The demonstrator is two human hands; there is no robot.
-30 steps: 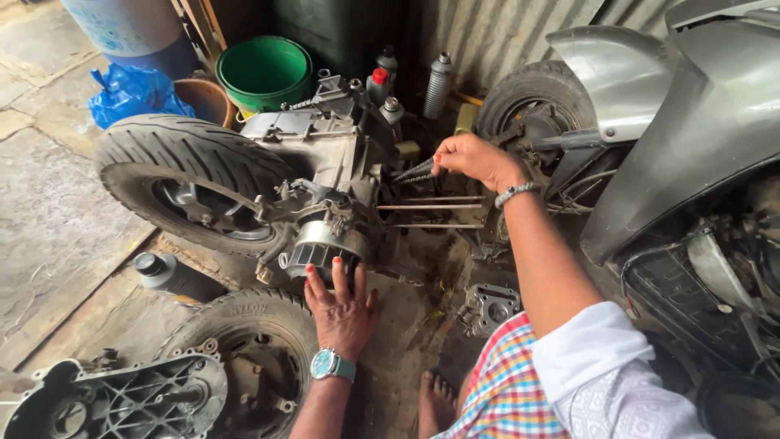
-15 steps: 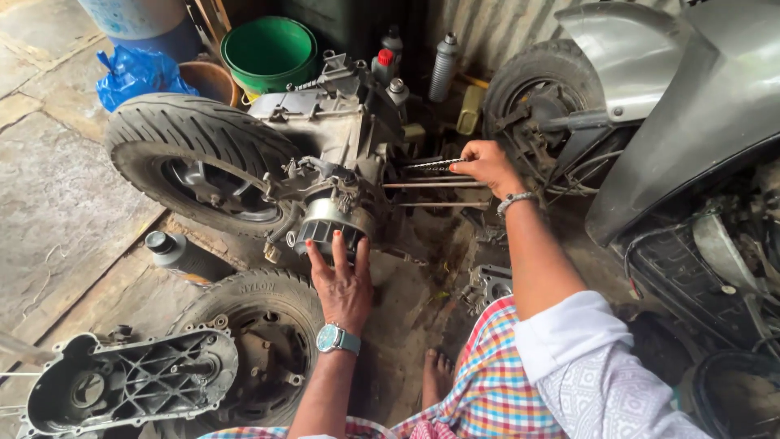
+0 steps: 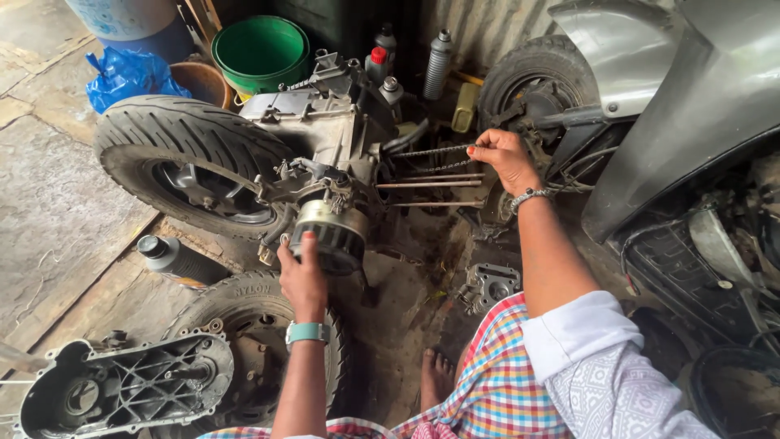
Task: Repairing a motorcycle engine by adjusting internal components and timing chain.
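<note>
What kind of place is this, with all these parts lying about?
Most likely a small scooter repair workshop. A stripped engine with its tyre sits on the dirty floor, the left hand on it, a removed cover lies nearby, and oil bottles stand behind.

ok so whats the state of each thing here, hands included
left hand: fingers gripping the round drum
right hand: shut on the chain, held taut
engine: off the bike, lying on the ground, studs bare
rear tyre: mounted on the engine
spare tyre: lying flat
engine cover: removed, inner side up
green bucket: upright, open
grey bottle: on its side, capped
</note>
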